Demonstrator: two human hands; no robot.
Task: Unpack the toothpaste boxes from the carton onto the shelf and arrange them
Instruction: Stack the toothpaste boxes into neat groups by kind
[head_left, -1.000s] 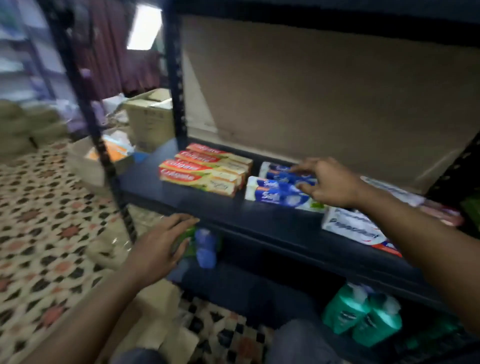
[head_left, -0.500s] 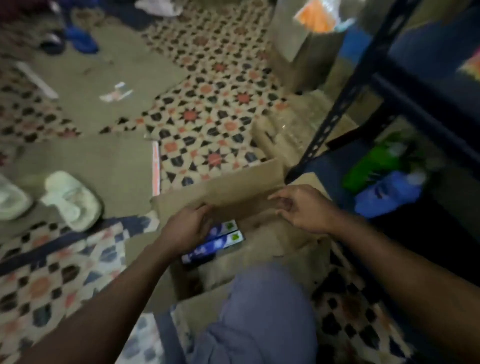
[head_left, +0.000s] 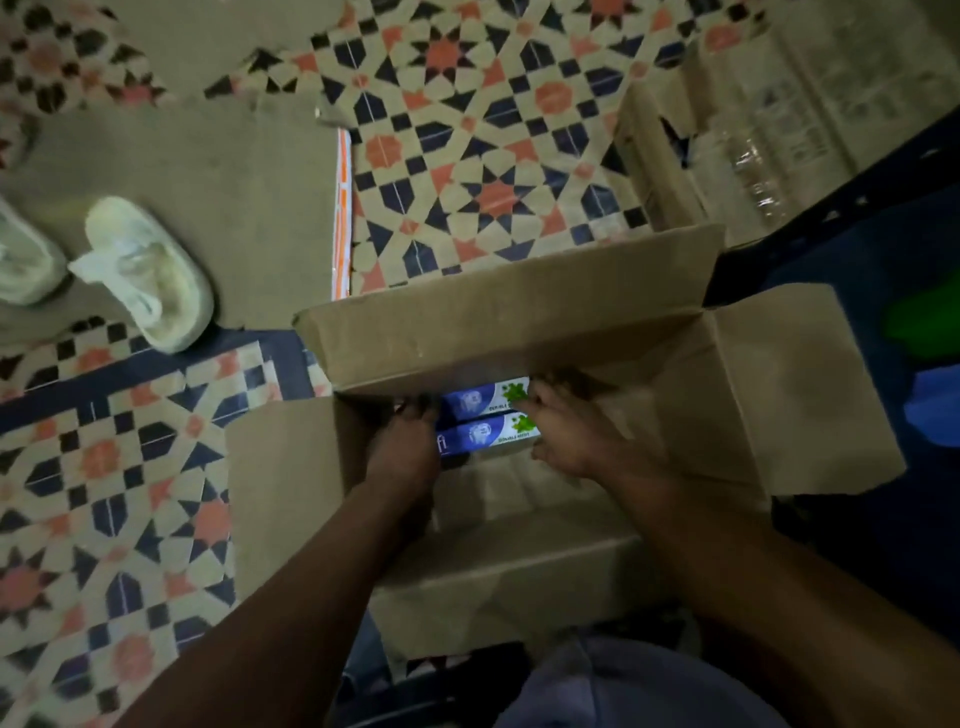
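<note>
Head view: a brown cardboard carton (head_left: 509, 322) stands open at the centre on the star-patterned tiled floor (head_left: 467, 171), its flaps spread outward. Inside, against the 12 o'clock wall, two blue-and-white toothpaste boxes (head_left: 480, 421) lie side by side. The left hand (head_left: 402, 449) reaches down at their 9 o'clock ends, fingertips lost in shadow. The right hand (head_left: 571, 436) lies against their 3 o'clock ends. Whether either hand actually grips cannot be told. A pair of white shoes (head_left: 150, 280) sits at 9 o'clock, and a dark metal shelf frame (head_left: 857, 182) crosses at 2 o'clock.
</note>
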